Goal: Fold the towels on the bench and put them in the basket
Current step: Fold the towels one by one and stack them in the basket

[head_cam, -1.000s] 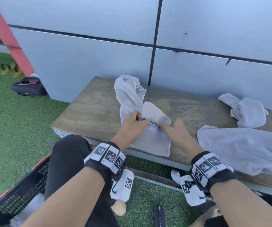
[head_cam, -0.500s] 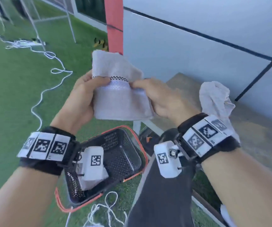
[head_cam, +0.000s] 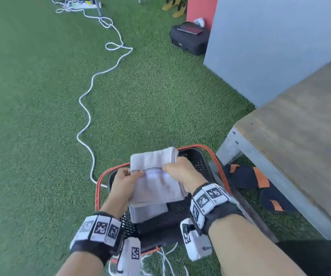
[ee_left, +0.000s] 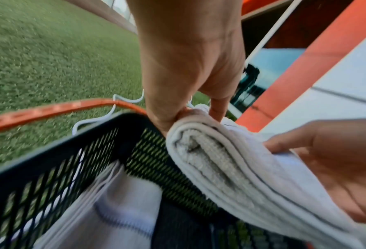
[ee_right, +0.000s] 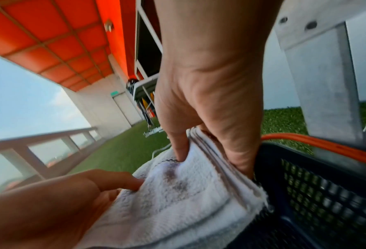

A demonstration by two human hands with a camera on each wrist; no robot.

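Note:
A folded white towel (head_cam: 156, 182) with a checkered band hangs just over the black mesh basket (head_cam: 200, 162) with an orange rim, which stands on the grass. My left hand (head_cam: 126, 176) pinches the towel's left edge and my right hand (head_cam: 180, 170) grips its right edge. In the left wrist view the folded towel (ee_left: 231, 168) shows its layered edge above the basket wall (ee_left: 71, 160). Another folded white towel (head_cam: 150, 213) lies inside the basket. In the right wrist view my right hand (ee_right: 209, 134) has its thumb on top of the towel (ee_right: 177, 193).
The wooden bench (head_cam: 304, 126) stands to the right of the basket. Dark slippers with orange stripes (head_cam: 248, 176) lie under it. A white cable (head_cam: 89, 108) snakes across the grass on the left. A black bag (head_cam: 188, 38) sits by the grey wall.
Both hands carried the folded towel off the bench, swung left and lowered it from chest height to just above the basket.

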